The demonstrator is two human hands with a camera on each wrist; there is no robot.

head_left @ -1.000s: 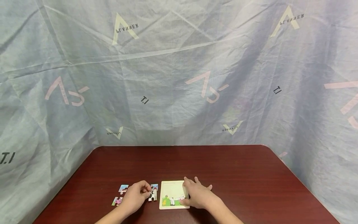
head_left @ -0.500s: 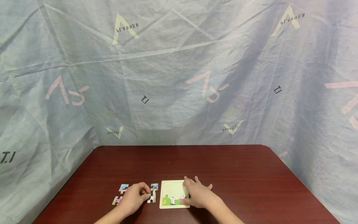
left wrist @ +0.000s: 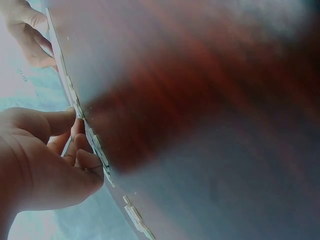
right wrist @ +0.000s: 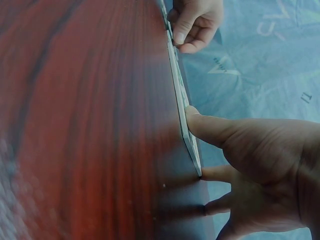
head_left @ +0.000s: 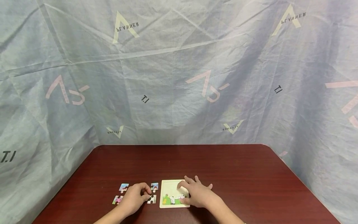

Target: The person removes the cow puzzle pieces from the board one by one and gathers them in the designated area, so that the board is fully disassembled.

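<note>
Here, in the head view, the left hand [head_left: 135,198] pinched a puzzle piece [head_left: 152,199] on the bench [head_left: 223,168] beside the tray [head_left: 170,187]. From the left wrist, it seemed light, stiff, best gripped edgewise. From the right, the right hand [right wrist: 257,180] lay spread, thumb on the tray.

right hand [right wrist: 267,167] touching thin pale board [right wrist: 180,100], left hand [right wrist: 198,21] farther off, reddish table [right wrist: 95,115], bluish cloth [right wrist: 265,80]

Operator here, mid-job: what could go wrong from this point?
The left hand pinches the black-and-white piece near its left edge, so the grip may slip. The blue piece lies just beyond and could get nudged. The right hand covers part of the tray, possibly blocking a piece's placement.
</note>
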